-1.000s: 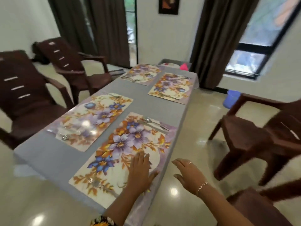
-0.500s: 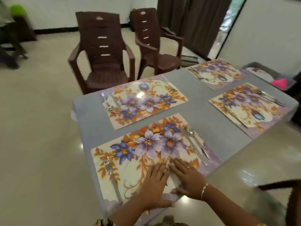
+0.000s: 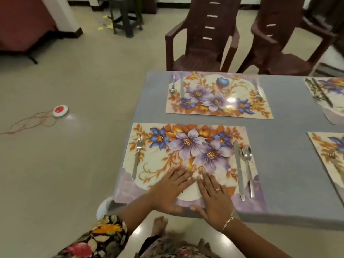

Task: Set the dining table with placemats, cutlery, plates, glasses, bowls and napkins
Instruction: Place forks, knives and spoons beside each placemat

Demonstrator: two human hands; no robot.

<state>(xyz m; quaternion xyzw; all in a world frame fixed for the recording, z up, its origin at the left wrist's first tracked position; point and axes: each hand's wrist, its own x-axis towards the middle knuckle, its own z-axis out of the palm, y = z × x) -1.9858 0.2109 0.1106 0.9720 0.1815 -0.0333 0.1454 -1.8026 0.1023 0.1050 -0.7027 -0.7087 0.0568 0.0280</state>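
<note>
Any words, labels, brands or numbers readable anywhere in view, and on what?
None readable.
The near placemat carries only printed flowers.
The fork, knife and spoon show no legible stamp.
The red-and-white disc on the floor is too small to tell.

Floral placemat (image 3: 186, 146) lies flat, fork (image 3: 137, 155) left, knife (image 3: 239, 170) right.
</note>
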